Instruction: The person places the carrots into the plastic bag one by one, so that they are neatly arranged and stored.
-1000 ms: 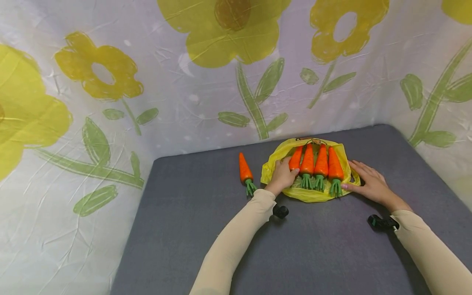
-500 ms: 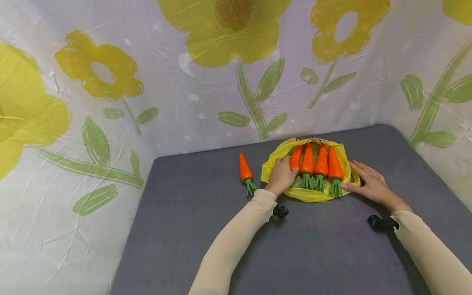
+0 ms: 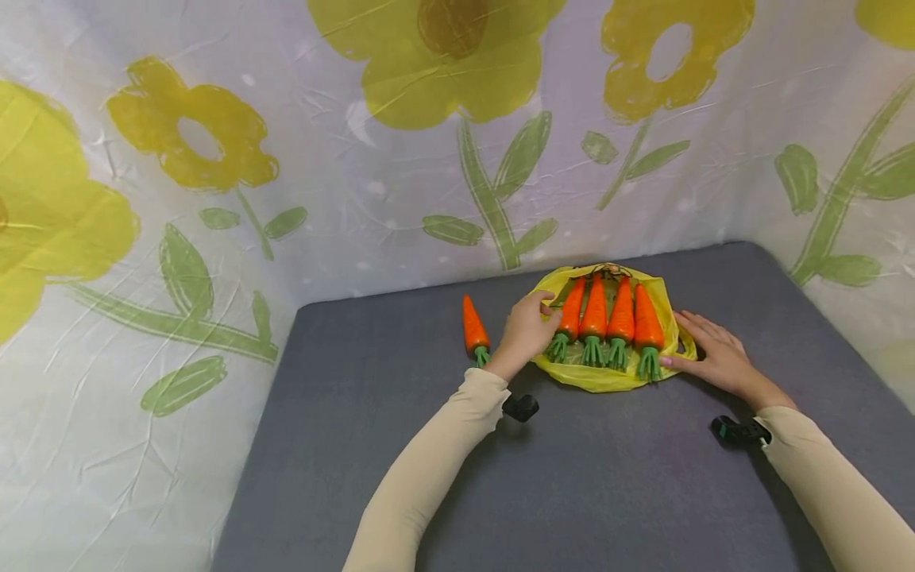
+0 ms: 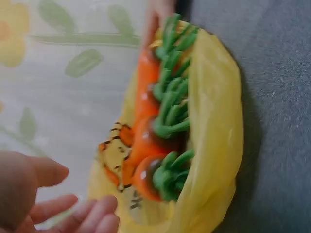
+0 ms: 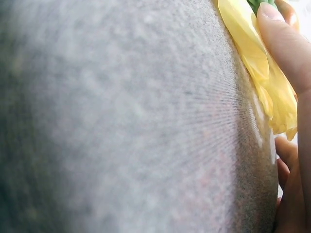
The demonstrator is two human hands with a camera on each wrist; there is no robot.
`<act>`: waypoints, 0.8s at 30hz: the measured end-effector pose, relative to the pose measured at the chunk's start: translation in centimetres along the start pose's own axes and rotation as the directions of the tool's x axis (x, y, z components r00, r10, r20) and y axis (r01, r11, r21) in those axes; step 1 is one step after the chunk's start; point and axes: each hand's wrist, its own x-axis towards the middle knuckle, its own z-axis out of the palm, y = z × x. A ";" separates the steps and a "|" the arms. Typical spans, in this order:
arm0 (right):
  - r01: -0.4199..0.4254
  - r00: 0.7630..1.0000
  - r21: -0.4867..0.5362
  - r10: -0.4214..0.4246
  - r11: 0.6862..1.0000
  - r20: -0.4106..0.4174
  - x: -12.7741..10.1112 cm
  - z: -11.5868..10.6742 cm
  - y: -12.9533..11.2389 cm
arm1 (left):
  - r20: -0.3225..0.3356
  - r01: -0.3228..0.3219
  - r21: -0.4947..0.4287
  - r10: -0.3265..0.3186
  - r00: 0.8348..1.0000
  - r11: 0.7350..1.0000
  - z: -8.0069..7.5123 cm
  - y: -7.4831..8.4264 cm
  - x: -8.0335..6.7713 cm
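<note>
Several orange toy carrots (image 3: 620,314) with green tops lie side by side on a yellow plastic bag (image 3: 600,380) at the back of the grey table (image 3: 572,477). One more carrot (image 3: 472,326) lies alone on the table, left of the bag. My left hand (image 3: 527,327) hovers between the lone carrot and the bag's left edge. In the left wrist view its fingers (image 4: 97,213) are relaxed and hold nothing, just short of the bag (image 4: 218,97). My right hand (image 3: 711,349) lies flat on the table, and its fingers (image 5: 286,43) press the bag's right edge (image 5: 252,48).
A white cloth printed with yellow flowers (image 3: 443,71) rises behind the table and along both sides. Bare grey table surface stretches from the bag toward me. A small black camera (image 3: 520,407) hangs under each wrist.
My left hand has come off the leftmost carrot in the bag and moved left and slightly back, uncovering that carrot's green top. The right hand has stayed in place.
</note>
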 end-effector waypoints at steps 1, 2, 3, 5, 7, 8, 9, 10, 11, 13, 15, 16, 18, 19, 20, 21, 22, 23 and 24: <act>0.003 1.000 0.001 -0.003 1.000 -0.001 0.0 0.0 0.0 | -0.006 -0.010 -0.028 0.010 1.000 1.000 -0.5 -0.3 -0.2; 0.005 1.000 0.003 -0.005 1.000 0.000 0.0 0.1 -0.1 | -0.010 -0.018 -0.056 0.017 1.000 0.998 -1.1 -0.7 -0.5; 0.005 1.000 0.002 -0.005 1.000 0.000 0.0 0.1 -0.1 | -0.020 -0.025 -0.080 0.024 1.000 0.996 -1.7 -1.0 -0.7; 0.005 1.000 0.000 -0.005 1.000 -0.003 0.1 0.2 -0.1 | -0.038 -0.044 -0.116 0.040 0.998 0.992 -3.0 -1.7 -1.3; 0.001 1.000 -0.004 -0.001 1.000 -0.004 0.1 0.2 -0.1 | -0.062 -0.052 -0.127 0.045 0.997 0.991 -4.1 -2.6 -1.8; -0.001 1.000 -0.006 0.001 1.000 -0.004 0.1 0.2 -0.1 | -0.070 -0.052 -0.135 0.043 0.997 0.990 -4.6 -3.1 -2.0; -0.004 1.000 -0.007 0.004 1.000 -0.003 0.1 0.2 0.0 | -0.080 -0.049 -0.136 0.039 0.996 0.989 -5.1 -3.6 -2.2; -0.006 1.000 -0.009 0.005 1.000 -0.003 0.1 0.1 0.0 | -0.087 -0.043 -0.141 0.031 0.996 0.989 -5.6 -4.0 -2.5; -0.007 1.000 -0.010 0.007 1.000 -0.002 0.1 0.1 0.0 | -0.093 -0.031 -0.145 0.017 0.995 0.989 -6.0 -4.6 -2.7; -0.011 1.000 -0.011 0.011 1.000 0.000 0.1 0.1 0.0 | -0.106 -0.005 -0.155 -0.011 0.994 0.988 -6.7 -5.6 -3.2; -0.016 1.000 -0.010 0.016 1.000 0.006 0.1 0.0 0.0 | -0.117 0.030 -0.167 -0.050 0.992 0.985 -7.1 -6.6 -3.6; -0.017 1.000 -0.012 0.017 1.000 0.007 0.1 0.0 0.0 | -0.121 0.047 -0.175 -0.069 0.990 0.983 -7.2 -7.1 -3.7; -0.020 1.000 -0.013 0.020 1.000 0.012 0.1 0.0 -0.1 | -0.123 0.081 -0.178 -0.104 0.987 0.981 -7.2 -8.1 -4.0; -0.021 1.000 -0.015 0.021 1.000 0.014 0.1 0.0 -0.1 | -0.123 0.098 -0.174 -0.120 0.985 0.980 -7.0 -8.6 -4.1; -0.023 1.000 -0.017 0.023 1.000 0.015 0.1 0.0 -0.1 | -0.121 0.109 -0.170 -0.131 0.984 0.979 -6.9 -9.1 -4.1; -0.023 1.000 -0.017 0.024 1.000 0.016 0.1 0.0 -0.1 | -0.116 0.121 -0.167 -0.141 0.983 0.979 -6.7 -9.5 -4.2; -0.024 1.000 -0.018 0.024 1.000 0.015 0.1 0.0 -0.1 | -0.110 0.129 -0.160 -0.147 0.983 0.979 -6.4 -9.9 -4.2; -0.024 1.000 -0.017 0.025 1.000 0.016 0.1 0.0 -0.2 | -0.105 0.135 -0.150 -0.151 0.983 0.979 -6.1 -10.4 -4.2; -0.023 1.000 -0.018 0.023 1.000 0.015 0.1 0.1 -0.2 | -0.099 0.142 -0.138 -0.156 0.983 0.980 -5.8 -10.8 -4.2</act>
